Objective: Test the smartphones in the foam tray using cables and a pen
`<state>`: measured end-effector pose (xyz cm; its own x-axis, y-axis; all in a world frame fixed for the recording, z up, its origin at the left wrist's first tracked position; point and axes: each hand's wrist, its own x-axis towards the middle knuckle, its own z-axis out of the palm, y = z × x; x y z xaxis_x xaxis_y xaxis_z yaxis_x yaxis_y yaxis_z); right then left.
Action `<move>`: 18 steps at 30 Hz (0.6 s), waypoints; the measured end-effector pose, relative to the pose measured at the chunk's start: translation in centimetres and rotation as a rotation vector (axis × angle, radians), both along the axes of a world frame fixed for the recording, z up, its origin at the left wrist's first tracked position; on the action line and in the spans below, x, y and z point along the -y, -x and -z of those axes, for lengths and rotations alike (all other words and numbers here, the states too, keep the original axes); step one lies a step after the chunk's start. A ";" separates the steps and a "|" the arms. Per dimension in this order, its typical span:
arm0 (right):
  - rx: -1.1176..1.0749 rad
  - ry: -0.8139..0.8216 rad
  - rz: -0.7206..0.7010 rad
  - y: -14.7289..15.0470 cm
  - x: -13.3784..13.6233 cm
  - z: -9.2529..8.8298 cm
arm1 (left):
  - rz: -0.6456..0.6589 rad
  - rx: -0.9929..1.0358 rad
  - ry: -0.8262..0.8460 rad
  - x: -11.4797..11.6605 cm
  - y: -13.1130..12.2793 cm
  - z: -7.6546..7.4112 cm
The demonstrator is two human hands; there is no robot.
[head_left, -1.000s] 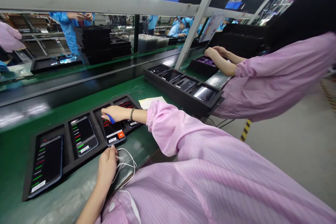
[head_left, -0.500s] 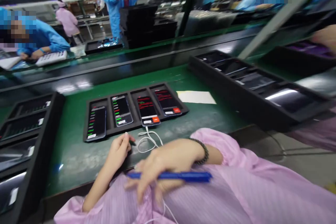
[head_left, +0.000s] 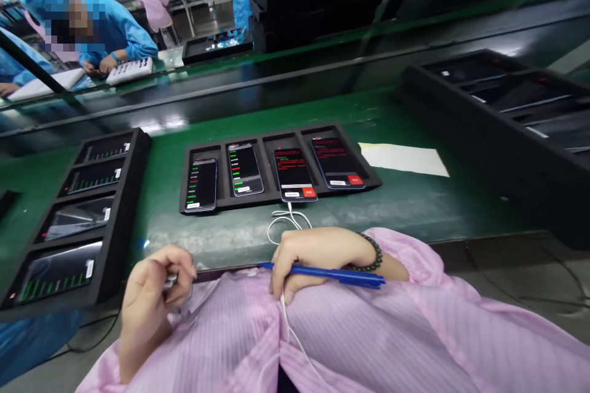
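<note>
Blue pen (head_left: 350, 277) between right fingers (head_left: 279, 264), white cable (head_left: 284, 311) at their tips

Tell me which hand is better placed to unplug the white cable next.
Probably the right hand: it is nearer the white cable, though it holds a blue pen. The left hand is curled, farther off.

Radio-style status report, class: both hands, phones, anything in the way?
Right hand holding blue pen. Left hand curled, grip unclear. Four phones in middle tray, third from left cabled. White cable looped between tray and right hand.
</note>
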<state>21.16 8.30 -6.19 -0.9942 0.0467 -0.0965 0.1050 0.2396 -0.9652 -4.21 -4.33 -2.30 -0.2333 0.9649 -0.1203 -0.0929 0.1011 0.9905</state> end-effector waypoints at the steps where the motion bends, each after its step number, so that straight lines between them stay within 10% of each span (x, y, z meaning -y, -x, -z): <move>1: 0.007 -0.045 0.009 0.2 -0.1 0.0 | 0.017 0.009 -0.059 0.5 0.1 -0.4; 8: -0.260 -0.178 0.111 0.6 -0.2 0.6 | 0.290 0.102 -0.399 -0.3 0.7 -1.5; 18: -0.789 -0.559 0.317 1.8 -1.0 -0.7 | 0.475 0.244 -0.494 -6.6 -1.0 1.4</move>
<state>19.33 9.32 -5.45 -0.6989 0.1567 0.6979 -0.3760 0.7496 -0.5448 -3.21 2.30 -3.72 0.2025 0.9105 0.3605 -0.3742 -0.2682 0.8877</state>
